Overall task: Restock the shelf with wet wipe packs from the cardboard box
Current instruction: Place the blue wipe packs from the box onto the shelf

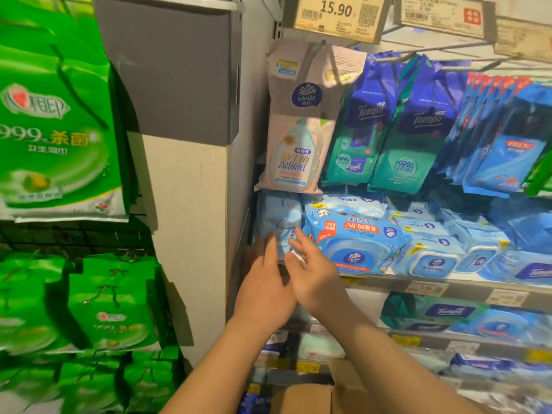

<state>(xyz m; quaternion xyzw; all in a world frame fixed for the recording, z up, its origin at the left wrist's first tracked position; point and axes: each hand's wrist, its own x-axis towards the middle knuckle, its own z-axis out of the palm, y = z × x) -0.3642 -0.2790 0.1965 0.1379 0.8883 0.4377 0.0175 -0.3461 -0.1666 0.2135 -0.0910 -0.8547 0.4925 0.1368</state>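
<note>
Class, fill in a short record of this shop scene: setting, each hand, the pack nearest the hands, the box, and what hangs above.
Setting: shop shelf stocked with blue wet wipe packs
Left hand: open, holding nothing, reaching toward the shelf's left end
Right hand: open, fingers at the pale blue pack
Pale blue pack: standing at the shelf's far left
Cardboard box: at the bottom, below the arms; contents hidden
Above: hanging beige pack under a price tag reading 15.90

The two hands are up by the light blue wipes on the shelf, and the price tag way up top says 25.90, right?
Not quite. In the head view the price tag at the top reads 15.90, not 25.90. The rest is right: the left hand and the right hand are both up by the light blue wipe packs on the shelf.
</note>
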